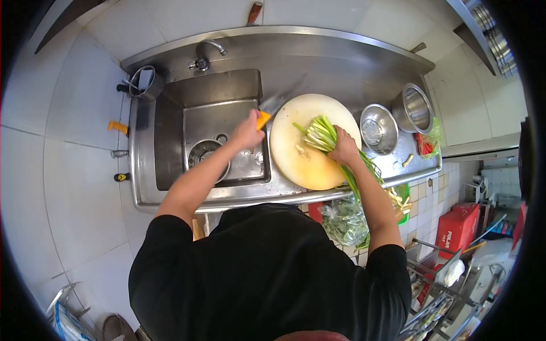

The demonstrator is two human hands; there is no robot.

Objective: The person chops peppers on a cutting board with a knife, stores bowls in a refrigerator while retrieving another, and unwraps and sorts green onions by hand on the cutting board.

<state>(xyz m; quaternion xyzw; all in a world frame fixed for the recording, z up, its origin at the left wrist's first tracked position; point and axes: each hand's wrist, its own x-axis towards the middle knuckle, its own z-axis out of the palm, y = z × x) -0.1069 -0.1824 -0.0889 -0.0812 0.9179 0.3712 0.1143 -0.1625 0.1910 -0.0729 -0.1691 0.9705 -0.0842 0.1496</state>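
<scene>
My left hand [247, 133], closed round the yellow handle of a knife [263, 120], is above the sink's right edge. The knife's blade points up and to the right, blurred by motion, beside the round cutting board [315, 173]. On the board's right side my right hand [344, 149] grips a bunch of green onions [321, 134]. Their pale ends lie toward the middle of the board, while the green leaves hang past its front right edge under my forearm. Small root scraps [301, 150] rest on the board.
The sink basin [222, 94] at left has a faucet [200, 62] and a metal pot [199, 153]. Two steel bowls [379, 128] [414, 108] stand right of the board, near a plastic bag [432, 139]. Below the counter sits a bag of greens [344, 219].
</scene>
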